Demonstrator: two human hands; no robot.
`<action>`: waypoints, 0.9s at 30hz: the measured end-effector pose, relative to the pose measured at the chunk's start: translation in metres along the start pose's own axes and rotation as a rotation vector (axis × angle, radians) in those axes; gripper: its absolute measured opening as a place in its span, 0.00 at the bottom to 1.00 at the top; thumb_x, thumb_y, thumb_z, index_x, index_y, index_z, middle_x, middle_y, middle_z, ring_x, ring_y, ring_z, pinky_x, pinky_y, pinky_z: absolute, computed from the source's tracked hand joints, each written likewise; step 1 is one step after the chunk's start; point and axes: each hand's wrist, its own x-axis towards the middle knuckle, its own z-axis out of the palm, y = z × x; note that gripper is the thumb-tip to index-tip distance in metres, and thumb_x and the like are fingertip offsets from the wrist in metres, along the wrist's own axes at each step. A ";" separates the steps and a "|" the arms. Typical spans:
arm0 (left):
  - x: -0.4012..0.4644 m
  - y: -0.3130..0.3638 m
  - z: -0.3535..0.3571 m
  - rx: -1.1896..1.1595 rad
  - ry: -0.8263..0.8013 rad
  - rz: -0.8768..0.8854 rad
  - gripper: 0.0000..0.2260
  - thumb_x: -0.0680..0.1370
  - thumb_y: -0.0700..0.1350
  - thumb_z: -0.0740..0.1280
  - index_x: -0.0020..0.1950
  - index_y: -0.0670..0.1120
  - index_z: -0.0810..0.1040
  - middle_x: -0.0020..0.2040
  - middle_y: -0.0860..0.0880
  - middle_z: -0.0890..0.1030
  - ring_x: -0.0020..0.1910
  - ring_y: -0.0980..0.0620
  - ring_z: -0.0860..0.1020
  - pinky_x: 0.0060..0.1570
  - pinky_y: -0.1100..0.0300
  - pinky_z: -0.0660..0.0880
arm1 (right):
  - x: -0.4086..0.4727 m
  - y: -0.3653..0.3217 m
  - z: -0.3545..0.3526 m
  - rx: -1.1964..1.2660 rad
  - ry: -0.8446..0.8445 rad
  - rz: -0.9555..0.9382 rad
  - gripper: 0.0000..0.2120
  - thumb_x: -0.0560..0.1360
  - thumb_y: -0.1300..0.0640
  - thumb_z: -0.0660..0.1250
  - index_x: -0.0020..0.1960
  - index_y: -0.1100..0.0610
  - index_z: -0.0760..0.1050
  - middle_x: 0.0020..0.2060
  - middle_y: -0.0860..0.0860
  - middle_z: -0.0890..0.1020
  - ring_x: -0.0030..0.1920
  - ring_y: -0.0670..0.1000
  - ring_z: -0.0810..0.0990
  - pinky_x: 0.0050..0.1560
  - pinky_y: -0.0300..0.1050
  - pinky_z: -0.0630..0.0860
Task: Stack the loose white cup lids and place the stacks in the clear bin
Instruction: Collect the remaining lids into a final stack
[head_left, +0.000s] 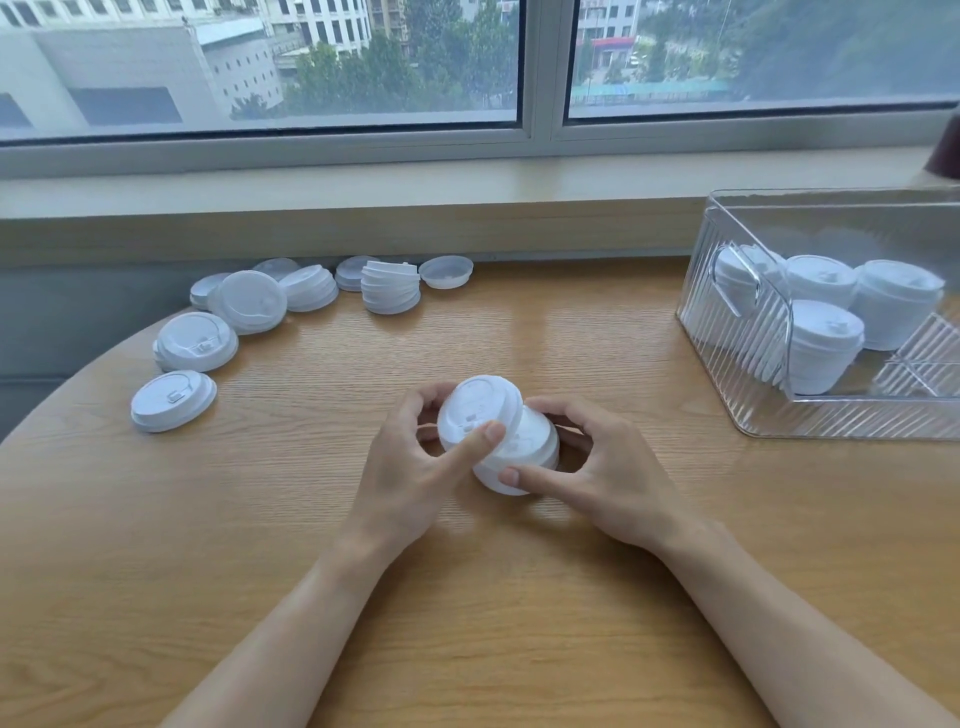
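Note:
A short stack of white cup lids (524, 457) stands on the wooden table in the middle of the view. My right hand (597, 467) grips its right side, thumb on its front rim. My left hand (410, 467) pinches a single white lid (475, 405), tilted against the top of that stack, with the thumb on the lid's face. Loose white lids and low piles lie at the back left: one lid (173, 400), a pile (196, 341), another pile (390, 287). The clear bin (769, 415) at the right holds several lid stacks (823, 348).
The round table's edge curves away at the left. A window sill and window run along the back, just behind the loose lids. The bin's ribbed wall stands close to my right hand. Bare wood lies between my hands and the lid piles.

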 end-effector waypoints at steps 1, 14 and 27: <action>-0.001 0.000 0.002 0.036 -0.001 0.009 0.29 0.65 0.67 0.76 0.61 0.56 0.79 0.57 0.57 0.83 0.57 0.59 0.82 0.61 0.53 0.79 | 0.000 0.000 0.000 0.017 -0.004 0.008 0.38 0.61 0.38 0.84 0.67 0.49 0.79 0.59 0.41 0.85 0.60 0.41 0.83 0.62 0.44 0.81; -0.001 0.002 0.018 0.346 0.006 0.128 0.33 0.60 0.75 0.73 0.59 0.59 0.79 0.55 0.63 0.78 0.54 0.62 0.77 0.52 0.60 0.76 | 0.004 0.005 -0.013 0.029 -0.197 0.029 0.53 0.63 0.54 0.85 0.81 0.49 0.61 0.70 0.39 0.76 0.72 0.36 0.72 0.74 0.36 0.68; -0.004 -0.003 -0.003 0.258 -0.163 0.146 0.31 0.67 0.61 0.81 0.68 0.57 0.79 0.61 0.62 0.82 0.61 0.65 0.78 0.57 0.74 0.71 | -0.001 0.001 -0.007 0.097 -0.091 0.021 0.17 0.80 0.50 0.72 0.68 0.45 0.77 0.62 0.39 0.83 0.65 0.42 0.81 0.66 0.38 0.76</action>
